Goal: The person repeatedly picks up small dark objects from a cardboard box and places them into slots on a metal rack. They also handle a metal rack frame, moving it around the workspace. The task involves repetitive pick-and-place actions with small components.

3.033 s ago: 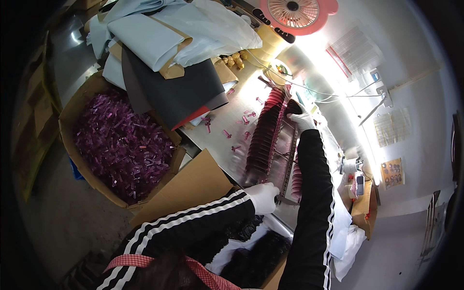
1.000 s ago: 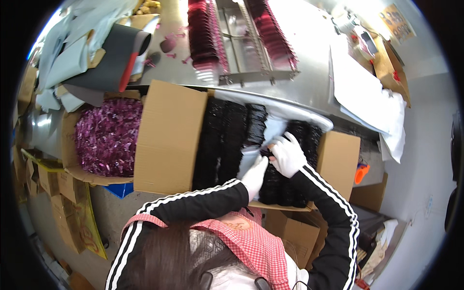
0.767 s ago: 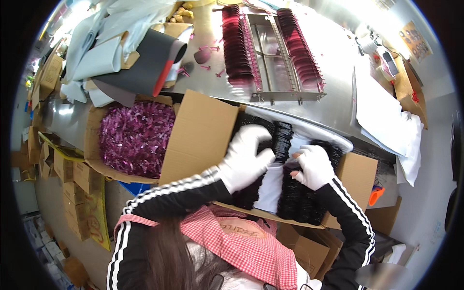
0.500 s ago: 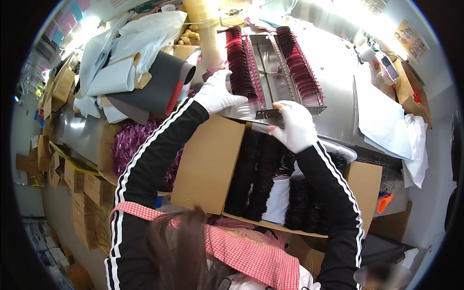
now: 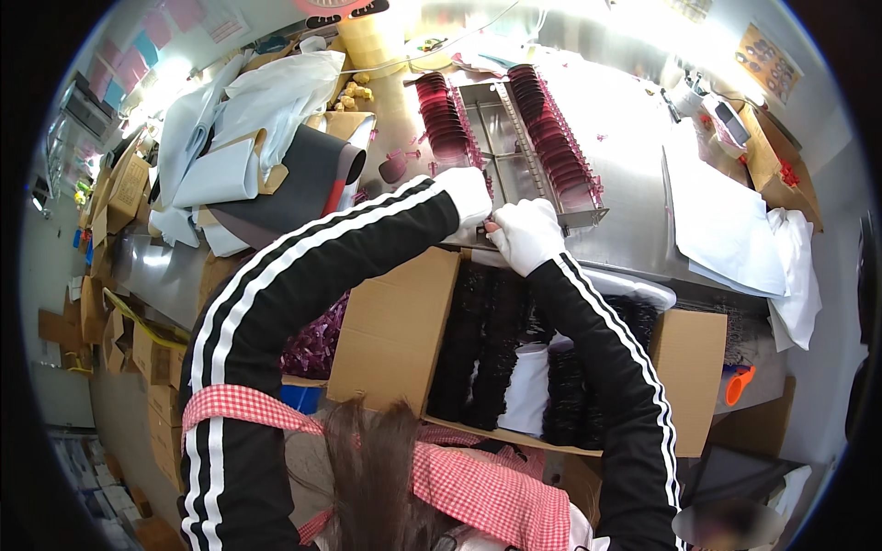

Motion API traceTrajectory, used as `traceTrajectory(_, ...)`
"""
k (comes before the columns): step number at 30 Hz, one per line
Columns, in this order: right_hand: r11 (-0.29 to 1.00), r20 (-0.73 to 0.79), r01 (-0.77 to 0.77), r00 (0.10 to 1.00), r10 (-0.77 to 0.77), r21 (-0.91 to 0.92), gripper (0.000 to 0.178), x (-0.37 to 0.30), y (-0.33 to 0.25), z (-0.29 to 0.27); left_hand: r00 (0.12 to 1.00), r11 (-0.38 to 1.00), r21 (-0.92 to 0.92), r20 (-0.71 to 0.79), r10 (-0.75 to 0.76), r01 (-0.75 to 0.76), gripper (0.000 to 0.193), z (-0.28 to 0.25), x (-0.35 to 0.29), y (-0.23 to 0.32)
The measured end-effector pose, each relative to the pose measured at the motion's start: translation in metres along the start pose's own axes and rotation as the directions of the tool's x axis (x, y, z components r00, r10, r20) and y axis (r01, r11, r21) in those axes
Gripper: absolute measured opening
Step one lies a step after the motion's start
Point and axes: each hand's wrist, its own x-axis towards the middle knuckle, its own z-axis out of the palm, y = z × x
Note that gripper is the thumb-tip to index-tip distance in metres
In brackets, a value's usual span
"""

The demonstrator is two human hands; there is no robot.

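Hands meet at near edge of metal rack: left hand and right hand, fingers curled, probably pinching small part. Weak pinch may drop it into open box.

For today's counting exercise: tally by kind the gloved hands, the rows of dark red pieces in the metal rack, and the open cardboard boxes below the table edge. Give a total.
Gloved hands: 2, the left hand and the right hand
Rows of dark red pieces: 2, left row and right row
Open cardboard boxes: 2, box of black pieces and box of purple pieces
Total: 6
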Motion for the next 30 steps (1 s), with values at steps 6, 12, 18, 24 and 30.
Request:
traceTrajectory(6,1.0,0.045,0.022,0.999,-0.022,0.018,0.024,0.003,-0.003,-0.002,0.875,-0.085,-0.932,0.36,-0.324,0.352,0.023,0.015,-0.014,-0.008)
traceTrajectory(12,0.964,0.037,-0.196,0.981,0.192,0.179,0.034,0.007,-0.009,-0.011,0.868,0.938,-0.196,-0.361,-0.341,0.287,0.021,0.02,-0.045,-0.01)
traceTrajectory(18,0.915,-0.418,-0.03,0.883,0.212,0.402,0.058,0.007,-0.041,-0.014,0.937,0.381,-0.922,-0.07,-0.343,0.071,0.034,0.017,-0.103,-0.016)
traceTrajectory(24,0.76,0.135,-0.257,0.966,0.22,0.597,0.037,0.029,-0.114,-0.054,0.976,-0.196,-0.965,-0.144,-0.164,-0.175,0.042,0.05,-0.157,0.004)
traceTrajectory(30,0.74,0.322,-0.164,0.944,-0.075,0.653,0.031,0.035,-0.146,-0.056,0.985,-0.521,-0.843,-0.17,0.022,-0.134,0.03,0.085,-0.193,0.007)
